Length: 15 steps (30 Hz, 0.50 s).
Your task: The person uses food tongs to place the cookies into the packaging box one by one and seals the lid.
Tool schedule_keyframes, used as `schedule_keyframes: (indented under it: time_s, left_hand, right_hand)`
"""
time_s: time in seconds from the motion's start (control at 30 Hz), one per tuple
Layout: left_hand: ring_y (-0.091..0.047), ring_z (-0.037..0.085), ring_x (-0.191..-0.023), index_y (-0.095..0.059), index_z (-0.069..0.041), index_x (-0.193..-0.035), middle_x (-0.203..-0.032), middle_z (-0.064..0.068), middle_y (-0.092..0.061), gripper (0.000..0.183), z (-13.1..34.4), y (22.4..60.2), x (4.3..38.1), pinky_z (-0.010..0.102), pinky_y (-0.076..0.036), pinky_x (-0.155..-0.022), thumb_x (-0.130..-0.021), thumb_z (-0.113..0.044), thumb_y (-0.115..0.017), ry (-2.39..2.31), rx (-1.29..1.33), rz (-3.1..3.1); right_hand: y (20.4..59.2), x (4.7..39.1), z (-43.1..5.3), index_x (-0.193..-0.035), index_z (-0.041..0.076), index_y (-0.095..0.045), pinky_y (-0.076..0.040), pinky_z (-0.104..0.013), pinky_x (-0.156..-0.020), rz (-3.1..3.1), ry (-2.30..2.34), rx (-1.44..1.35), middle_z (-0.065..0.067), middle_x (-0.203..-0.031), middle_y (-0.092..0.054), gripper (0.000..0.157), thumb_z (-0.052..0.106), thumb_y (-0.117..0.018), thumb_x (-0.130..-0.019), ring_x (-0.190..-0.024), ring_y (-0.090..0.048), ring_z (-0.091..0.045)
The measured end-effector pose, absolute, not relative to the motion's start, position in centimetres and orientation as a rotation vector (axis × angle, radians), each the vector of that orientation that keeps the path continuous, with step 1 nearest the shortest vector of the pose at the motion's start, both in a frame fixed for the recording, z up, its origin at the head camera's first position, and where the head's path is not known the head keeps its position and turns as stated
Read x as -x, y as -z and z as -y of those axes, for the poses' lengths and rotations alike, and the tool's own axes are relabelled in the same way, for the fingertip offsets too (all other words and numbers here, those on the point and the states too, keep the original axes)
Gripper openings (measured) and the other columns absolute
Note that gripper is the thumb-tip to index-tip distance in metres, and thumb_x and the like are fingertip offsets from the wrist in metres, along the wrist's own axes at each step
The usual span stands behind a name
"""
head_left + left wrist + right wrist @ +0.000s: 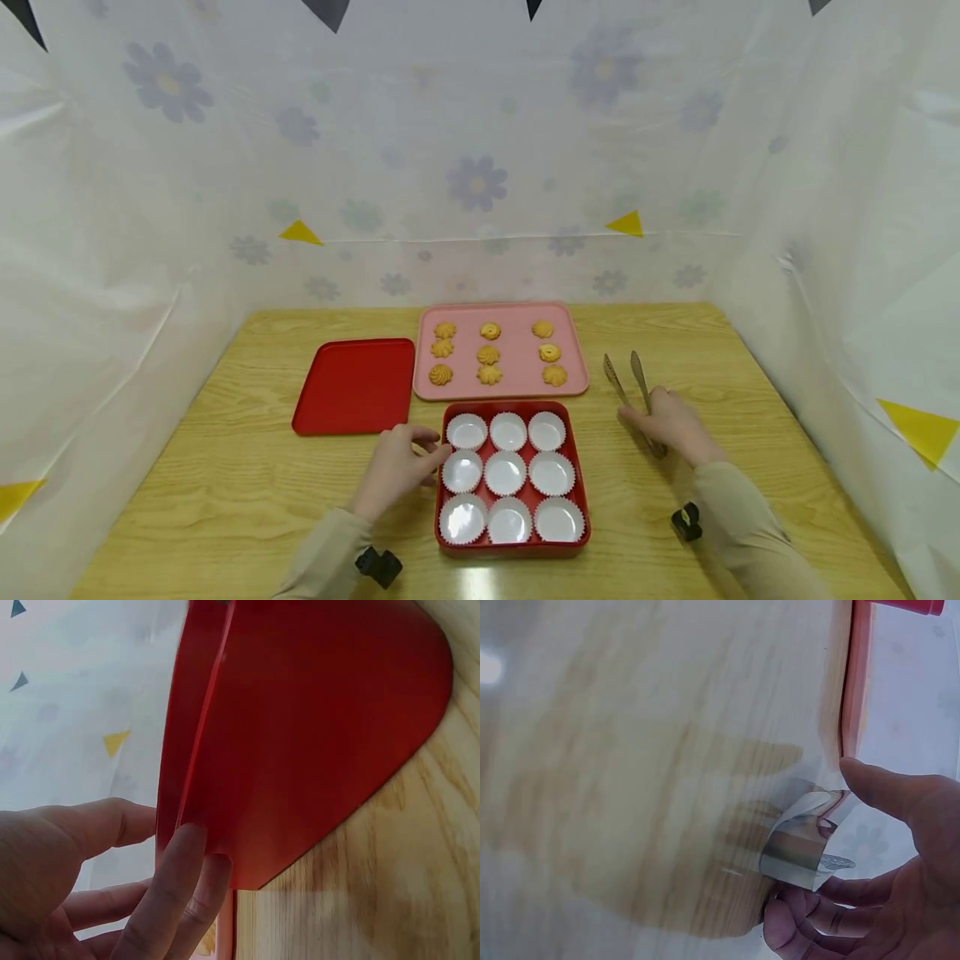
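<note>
My left hand (401, 468) is at the left wall of a red box (579, 487), thumb over the rim and fingertips against the outer side. In the left wrist view the fingers (161, 904) rest along the red wall. White fluted paper cups (506, 473) stand in rows inside the box. To the right, my right hand (675, 427) holds metal tongs (617, 382) around their arms, thumb on one side and curled fingers on the other. The tong tips point away from me, spread apart. In the right wrist view the shiny bent end of the tongs (795, 851) shows between thumb and fingers.
Behind the box is a pink tray (517, 333) with several cookies (488, 355) in three columns. A flat red lid (356, 387) lies left of the tray. All stand on a wooden table (225, 467); white flowered sheets (480, 125) hang around it.
</note>
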<state>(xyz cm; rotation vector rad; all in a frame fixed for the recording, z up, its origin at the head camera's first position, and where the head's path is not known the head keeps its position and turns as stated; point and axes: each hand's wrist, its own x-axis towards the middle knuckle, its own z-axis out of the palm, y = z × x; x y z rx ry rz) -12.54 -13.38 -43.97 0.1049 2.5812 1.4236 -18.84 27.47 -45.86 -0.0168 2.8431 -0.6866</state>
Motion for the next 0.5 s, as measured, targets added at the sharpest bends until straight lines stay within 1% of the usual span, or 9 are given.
schedule_keyframes:
  time_s: [0.17, 0.4, 0.5]
  left_hand:
    - [-0.071, 0.016, -0.060, -0.072, 0.005, -0.110, -0.091, 0.014, -0.075, 0.027, 13.07, 43.94, 12.36, 0.027, -0.058, -0.058, -0.088, -0.011, -0.073, -1.446, -0.075, -2.576]
    - [-0.070, 0.015, -0.058, -0.075, 0.003, -0.099, -0.091, 0.015, -0.076, 0.017, 12.92, 44.14, 12.40, 0.025, -0.055, -0.053, -0.086, -0.008, -0.072, -1.430, -0.110, -2.647]
    - [-0.069, 0.014, -0.056, -0.075, 0.004, -0.099, -0.088, 0.015, -0.076, 0.018, 12.89, 44.23, 12.43, 0.023, -0.054, -0.051, -0.085, -0.006, -0.071, -1.410, -0.120, -2.682]
  right_hand:
    - [46.19, 19.33, -27.38, -0.081, 0.001, -0.050, -0.039, -0.031, -0.050, -2.832, 0.696, -0.001, -0.007, -0.066, -0.049, 0.045, 0.043, -0.063, -0.094, -0.055, -0.046, -0.017]
    - [46.31, 19.57, -27.47, -0.080, 0.001, -0.051, -0.038, -0.031, -0.049, -2.844, 0.670, -0.014, -0.006, -0.064, -0.047, 0.043, 0.040, -0.062, -0.094, -0.053, -0.045, -0.017]
    - [46.47, 19.63, -27.53, -0.083, 0.000, -0.052, -0.038, -0.031, -0.049, -2.865, 0.642, -0.015, -0.007, -0.064, -0.049, 0.042, 0.039, -0.061, -0.095, -0.053, -0.046, -0.018]
